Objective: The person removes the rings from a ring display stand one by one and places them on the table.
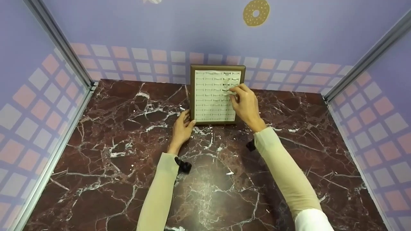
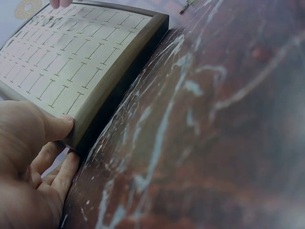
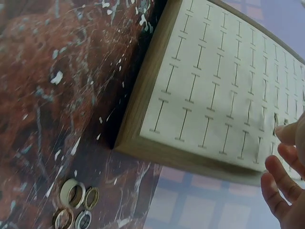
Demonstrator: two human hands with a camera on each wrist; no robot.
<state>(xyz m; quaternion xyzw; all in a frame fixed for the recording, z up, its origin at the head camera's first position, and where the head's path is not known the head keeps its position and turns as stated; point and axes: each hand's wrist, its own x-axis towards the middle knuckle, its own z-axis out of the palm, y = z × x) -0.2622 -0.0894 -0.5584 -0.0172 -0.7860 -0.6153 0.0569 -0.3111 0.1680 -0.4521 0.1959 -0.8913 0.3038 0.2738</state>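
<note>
A ring display board [image 1: 218, 123], wood-framed with a cream face cut by rows of slits, leans upright near the back wall. My left hand [image 1: 182, 130] grips its lower left corner, thumb [image 2: 59, 128] on the front of the frame and fingers round the edge. The right hand [image 1: 246, 101] is at the right side of the face, thumb and fingers bent at a slit. Several slits there gape dark, one [image 3: 275, 125] right by the fingertips in the right wrist view. I cannot tell whether something sits between those fingertips.
Several loose rings, among them a wide pale ring [image 3: 65, 193] and a silver ring [image 3: 83, 226], lie on the marbled dark red table [image 1: 112, 179] by the board's lower right. A lilac back wall [image 1: 128, 29] stands close behind, with side walls left and right.
</note>
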